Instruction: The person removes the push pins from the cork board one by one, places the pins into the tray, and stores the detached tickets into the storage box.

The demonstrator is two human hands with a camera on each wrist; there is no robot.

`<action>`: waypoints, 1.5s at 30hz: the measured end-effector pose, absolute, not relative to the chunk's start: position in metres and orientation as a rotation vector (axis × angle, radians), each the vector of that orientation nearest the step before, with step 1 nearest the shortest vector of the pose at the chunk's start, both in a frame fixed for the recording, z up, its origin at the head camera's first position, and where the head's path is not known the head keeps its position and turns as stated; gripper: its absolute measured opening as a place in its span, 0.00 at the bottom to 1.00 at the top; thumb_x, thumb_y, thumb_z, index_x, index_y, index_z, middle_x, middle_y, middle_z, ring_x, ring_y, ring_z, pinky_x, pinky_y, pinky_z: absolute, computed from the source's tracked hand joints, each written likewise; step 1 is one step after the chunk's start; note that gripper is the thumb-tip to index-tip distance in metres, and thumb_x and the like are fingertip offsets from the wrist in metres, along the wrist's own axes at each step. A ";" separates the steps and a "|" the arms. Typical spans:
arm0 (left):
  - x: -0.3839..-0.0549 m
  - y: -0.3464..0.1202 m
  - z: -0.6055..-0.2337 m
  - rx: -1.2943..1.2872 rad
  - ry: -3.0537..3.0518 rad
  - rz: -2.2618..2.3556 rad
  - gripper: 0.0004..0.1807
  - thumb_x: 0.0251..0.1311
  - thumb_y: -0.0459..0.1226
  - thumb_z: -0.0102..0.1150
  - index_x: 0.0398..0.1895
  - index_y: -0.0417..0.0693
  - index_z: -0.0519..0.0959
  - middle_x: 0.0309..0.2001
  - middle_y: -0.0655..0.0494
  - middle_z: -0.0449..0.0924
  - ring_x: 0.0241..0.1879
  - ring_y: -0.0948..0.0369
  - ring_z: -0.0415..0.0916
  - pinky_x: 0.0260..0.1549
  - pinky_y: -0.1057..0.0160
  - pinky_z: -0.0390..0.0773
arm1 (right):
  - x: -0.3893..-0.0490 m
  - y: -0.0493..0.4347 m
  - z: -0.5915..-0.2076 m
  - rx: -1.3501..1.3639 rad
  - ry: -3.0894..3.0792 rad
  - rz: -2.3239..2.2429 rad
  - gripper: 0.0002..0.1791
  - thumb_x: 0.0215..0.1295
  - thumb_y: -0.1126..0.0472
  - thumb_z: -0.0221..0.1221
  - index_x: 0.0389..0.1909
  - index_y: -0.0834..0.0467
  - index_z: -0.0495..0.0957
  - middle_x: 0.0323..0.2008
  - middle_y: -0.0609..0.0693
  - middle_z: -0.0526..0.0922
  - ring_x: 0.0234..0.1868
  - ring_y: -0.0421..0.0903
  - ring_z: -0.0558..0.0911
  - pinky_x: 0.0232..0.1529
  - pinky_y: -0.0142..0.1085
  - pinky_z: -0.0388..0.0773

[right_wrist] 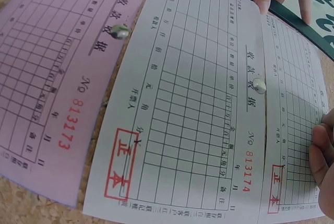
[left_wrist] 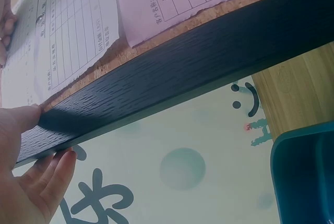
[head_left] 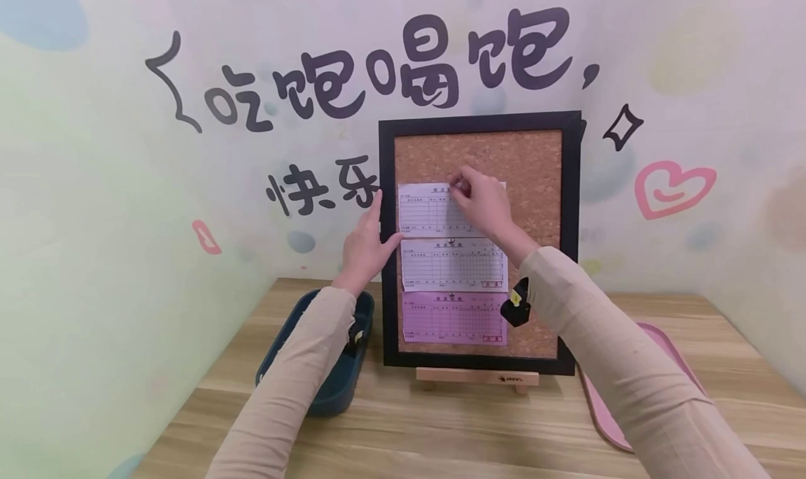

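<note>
A black-framed cork board stands upright on a wooden easel. My left hand grips its left frame edge, thumb in front at the paper's edge and fingers behind. Three receipt slips hang in a column: a top white slip, a middle white slip and a pink slip. Round-headed tacks sit at the headings of the lower two. At the top slip's heading, my right hand has thumb and fingertips pinched together around something small that they hide; I cannot tell its kind.
On the wooden table, a dark blue bin stands left of the board, partly behind the left sleeve. A pink tray lies at right, partly under the right forearm. A wall with painted lettering rises close behind.
</note>
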State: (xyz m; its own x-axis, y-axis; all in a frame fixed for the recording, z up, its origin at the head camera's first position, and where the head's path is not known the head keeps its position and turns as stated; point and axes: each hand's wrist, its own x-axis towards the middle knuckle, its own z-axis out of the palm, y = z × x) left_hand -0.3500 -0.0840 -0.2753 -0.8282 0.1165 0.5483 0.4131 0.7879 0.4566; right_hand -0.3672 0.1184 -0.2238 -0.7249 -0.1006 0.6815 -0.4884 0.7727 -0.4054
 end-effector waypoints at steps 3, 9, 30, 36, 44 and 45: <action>-0.350 -0.084 -0.275 -0.395 -2.473 -0.799 0.45 0.56 0.43 0.60 0.71 0.50 0.44 0.64 0.45 0.60 0.49 0.49 0.72 0.47 0.53 0.72 | -0.367 0.119 -0.224 0.441 -2.294 0.776 0.05 0.62 0.63 0.54 0.35 0.59 0.77 0.25 0.53 0.78 0.25 0.47 0.73 0.28 0.36 0.65; -0.350 -0.084 -0.278 -0.392 -2.487 -0.780 0.45 0.56 0.44 0.60 0.71 0.51 0.44 0.63 0.44 0.62 0.43 0.49 0.74 0.43 0.54 0.74 | -0.365 0.119 -0.229 0.402 -2.286 0.826 0.06 0.62 0.63 0.54 0.37 0.59 0.77 0.26 0.52 0.79 0.25 0.46 0.73 0.28 0.35 0.65; -0.349 -0.083 -0.277 -0.400 -2.476 -0.781 0.45 0.56 0.43 0.59 0.71 0.50 0.44 0.64 0.44 0.61 0.42 0.48 0.75 0.42 0.53 0.75 | -0.364 0.103 -0.248 0.235 -2.066 0.966 0.08 0.60 0.62 0.55 0.36 0.62 0.78 0.21 0.52 0.77 0.20 0.45 0.71 0.22 0.32 0.60; -0.350 -0.083 -0.275 -0.401 -2.482 -0.780 0.45 0.56 0.44 0.59 0.71 0.51 0.44 0.64 0.44 0.61 0.36 0.49 0.76 0.37 0.55 0.76 | -0.363 0.099 -0.243 0.173 -2.069 1.039 0.07 0.60 0.63 0.54 0.34 0.63 0.78 0.21 0.51 0.76 0.21 0.45 0.71 0.23 0.32 0.61; -0.350 -0.085 -0.276 -0.400 -2.472 -0.782 0.45 0.56 0.43 0.59 0.71 0.51 0.44 0.64 0.44 0.61 0.34 0.49 0.76 0.37 0.54 0.76 | -0.363 0.098 -0.236 0.158 -2.135 1.090 0.07 0.59 0.64 0.55 0.34 0.63 0.78 0.24 0.52 0.76 0.25 0.45 0.72 0.26 0.32 0.63; -0.350 -0.085 -0.276 -0.401 -2.471 -0.780 0.45 0.56 0.43 0.59 0.71 0.51 0.44 0.64 0.44 0.61 0.35 0.49 0.76 0.38 0.54 0.76 | -0.363 0.100 -0.235 0.171 -2.149 1.069 0.07 0.59 0.64 0.55 0.34 0.63 0.78 0.24 0.52 0.77 0.25 0.46 0.73 0.26 0.32 0.64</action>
State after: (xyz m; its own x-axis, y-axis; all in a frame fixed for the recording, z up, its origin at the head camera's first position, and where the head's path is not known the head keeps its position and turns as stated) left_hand -0.3502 -0.0850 -0.2759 -0.8243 0.1217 0.5530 0.4171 0.7910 0.4477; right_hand -0.3627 0.0995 -0.2354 -0.7329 0.1871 0.6541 -0.4088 0.6474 -0.6433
